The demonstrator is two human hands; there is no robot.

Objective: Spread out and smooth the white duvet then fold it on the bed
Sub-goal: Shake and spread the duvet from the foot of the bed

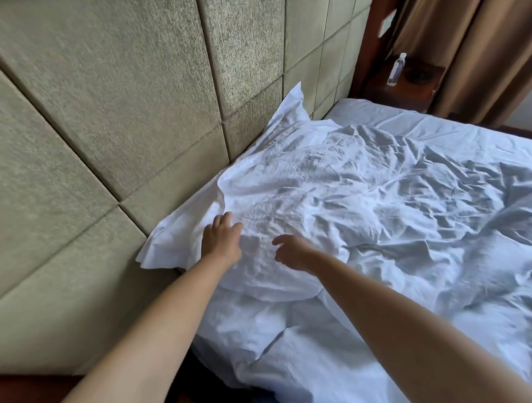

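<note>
The duvet (364,198) lies rumpled across the bed (376,113), its edge against the padded wall (105,116) at ten o'clock. Both hands reach onto it, the left hand (222,237) beside the right hand (290,250). At one o'clock a bottle (396,70) stands on the nightstand (405,89), with the curtain (479,43) behind.

light: soft daylight, perhaps from the right; shadows: gentle, in duvet (379,197) creases; edges: wide-angle bending; focus: slightly soft
</note>
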